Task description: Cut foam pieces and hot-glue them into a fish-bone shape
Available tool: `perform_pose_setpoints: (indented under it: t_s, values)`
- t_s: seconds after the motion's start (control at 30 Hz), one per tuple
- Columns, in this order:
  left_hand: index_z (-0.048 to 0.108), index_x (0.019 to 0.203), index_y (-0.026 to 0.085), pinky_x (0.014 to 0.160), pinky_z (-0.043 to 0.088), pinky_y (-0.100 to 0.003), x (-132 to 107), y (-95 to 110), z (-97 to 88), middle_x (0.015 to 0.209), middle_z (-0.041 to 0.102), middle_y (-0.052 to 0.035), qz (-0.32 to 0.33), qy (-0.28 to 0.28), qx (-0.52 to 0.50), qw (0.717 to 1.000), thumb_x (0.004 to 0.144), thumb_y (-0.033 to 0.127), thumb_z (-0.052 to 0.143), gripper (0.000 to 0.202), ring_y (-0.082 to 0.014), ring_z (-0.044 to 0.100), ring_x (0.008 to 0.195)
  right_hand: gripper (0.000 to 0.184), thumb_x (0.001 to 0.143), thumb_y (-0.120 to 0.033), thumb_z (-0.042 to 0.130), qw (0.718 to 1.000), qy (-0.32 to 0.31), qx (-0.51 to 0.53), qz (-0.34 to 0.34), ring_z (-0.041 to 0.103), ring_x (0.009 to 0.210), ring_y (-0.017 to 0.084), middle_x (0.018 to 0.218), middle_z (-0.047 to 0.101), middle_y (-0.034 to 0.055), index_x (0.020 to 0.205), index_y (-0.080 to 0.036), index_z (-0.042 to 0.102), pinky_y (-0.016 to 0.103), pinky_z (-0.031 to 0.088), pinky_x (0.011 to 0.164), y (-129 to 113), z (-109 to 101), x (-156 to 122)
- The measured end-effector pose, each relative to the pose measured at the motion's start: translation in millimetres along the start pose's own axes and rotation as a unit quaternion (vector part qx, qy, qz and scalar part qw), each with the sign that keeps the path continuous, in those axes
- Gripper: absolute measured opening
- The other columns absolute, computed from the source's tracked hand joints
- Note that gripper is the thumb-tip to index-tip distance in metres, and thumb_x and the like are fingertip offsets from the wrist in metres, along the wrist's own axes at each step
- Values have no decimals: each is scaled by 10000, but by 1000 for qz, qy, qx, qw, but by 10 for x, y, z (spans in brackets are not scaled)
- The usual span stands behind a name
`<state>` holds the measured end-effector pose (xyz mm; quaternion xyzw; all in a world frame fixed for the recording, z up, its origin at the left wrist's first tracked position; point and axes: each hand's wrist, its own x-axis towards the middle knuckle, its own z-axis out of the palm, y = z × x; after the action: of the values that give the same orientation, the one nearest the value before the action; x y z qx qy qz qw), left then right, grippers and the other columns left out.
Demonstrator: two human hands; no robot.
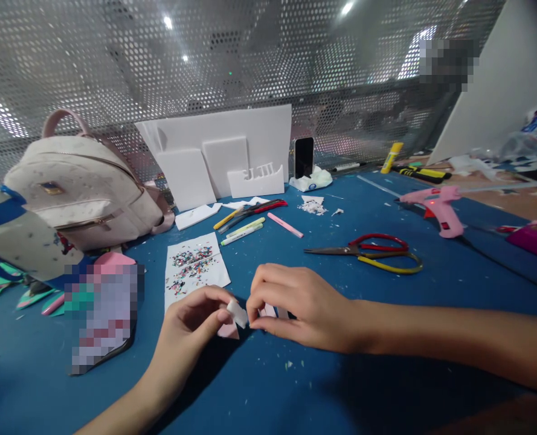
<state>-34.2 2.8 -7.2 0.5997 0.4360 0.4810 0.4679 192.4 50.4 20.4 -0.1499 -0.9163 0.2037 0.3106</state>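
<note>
My left hand (191,320) pinches a small white foam piece (237,314) between thumb and fingers. A pale pink piece (228,330) shows just under it. Close beside, the fingers of my right hand (299,305) are drawn together in a pinch at the foam's right edge. Something white and dark shows partly behind those fingers, too covered to name. Behind my left hand lies a white sheet (220,266) strewn with colourful sequins or beads (193,263). Scissors (372,251) with red and yellow handles rest beyond my right hand.
White foam boards (268,130) lean at the back beside a propped phone (304,157). Pens (245,228), a cutter (254,211) and foam crumbs (312,205) lie mid-table. A pink glue gun (444,208) with a cable stands right; a backpack (82,181) stands left.
</note>
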Motion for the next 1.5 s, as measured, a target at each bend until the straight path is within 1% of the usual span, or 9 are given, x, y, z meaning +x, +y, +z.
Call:
perform_pose_setpoints:
  t_s: [0.17, 0.37, 0.57, 0.77, 1.03, 1.13, 1.23, 1.4, 1.5]
  values:
    - [732, 814, 216, 651, 526, -169, -6, 7, 10, 754, 723, 26, -4, 15, 21, 1000, 852, 277, 727, 72, -107, 673, 675, 68, 977, -218, 619, 1000, 12, -16, -4, 575, 807, 133, 920, 611, 27, 964, -166, 660, 241, 436, 707, 1, 62, -4]
    - [716, 827, 209, 643, 510, -174, -26, 9, 55, 732, 728, 20, -27, 25, 38, 999, 881, 317, 718, 121, -100, 660, 642, 50, 968, -191, 629, 997, 16, -69, -28, 570, 841, 139, 932, 609, 33, 972, -152, 660, 246, 431, 729, 29, 96, -12]
    - [711, 826, 195, 650, 509, -192, -62, -10, 49, 664, 704, 9, -44, 19, 43, 998, 885, 383, 717, 197, -113, 648, 638, 153, 1022, -213, 543, 986, 16, -143, -82, 538, 813, 152, 946, 648, 52, 995, -143, 677, 267, 414, 719, 8, 81, -22]
    - [724, 837, 196, 620, 491, -178, -44, -5, 44, 655, 707, 8, -47, 19, 50, 997, 880, 390, 717, 199, -106, 638, 617, 319, 1067, -207, 437, 968, 51, -216, -118, 465, 702, 150, 846, 669, 15, 870, -180, 686, 293, 338, 629, 15, 116, -8]
    - [730, 848, 189, 616, 506, -198, -59, -23, 49, 641, 704, -2, -41, 27, 56, 997, 873, 389, 721, 202, -124, 651, 611, 251, 1058, -195, 451, 953, 29, -255, -161, 515, 745, 165, 850, 664, 51, 938, -140, 665, 310, 338, 634, 58, 174, -40]
    - [727, 855, 194, 617, 506, -193, -81, 1, 54, 660, 713, -4, -23, 41, 62, 997, 895, 389, 700, 201, -118, 652, 614, 336, 1093, -265, 376, 966, 37, -225, -123, 556, 758, 147, 887, 655, 45, 909, -169, 640, 280, 395, 657, 63, 113, -8]
    - [731, 867, 201, 595, 492, -177, -96, 21, 32, 739, 729, -3, 1, 59, 74, 996, 887, 351, 711, 153, -97, 631, 605, 305, 1091, -349, 399, 977, 60, -199, -43, 597, 808, 128, 952, 634, 39, 958, -191, 623, 246, 455, 703, 236, -126, 72]
    - [730, 866, 196, 636, 512, -196, -92, -7, -19, 839, 723, -18, 26, 70, 95, 993, 874, 290, 722, 94, -111, 641, 673, 171, 1014, -316, 581, 953, 116, -239, 148, 631, 874, 162, 995, 651, 52, 948, -171, 643, 318, 528, 806, 1037, -796, 66]
    - [726, 861, 189, 640, 522, -217, -87, -25, -18, 852, 718, -33, 38, 60, 101, 992, 871, 296, 717, 108, -130, 654, 692, 260, 994, -349, 617, 917, 114, -279, 261, 668, 954, 201, 1151, 666, 76, 1173, -163, 638, 399, 579, 827, 1500, -1084, -118]
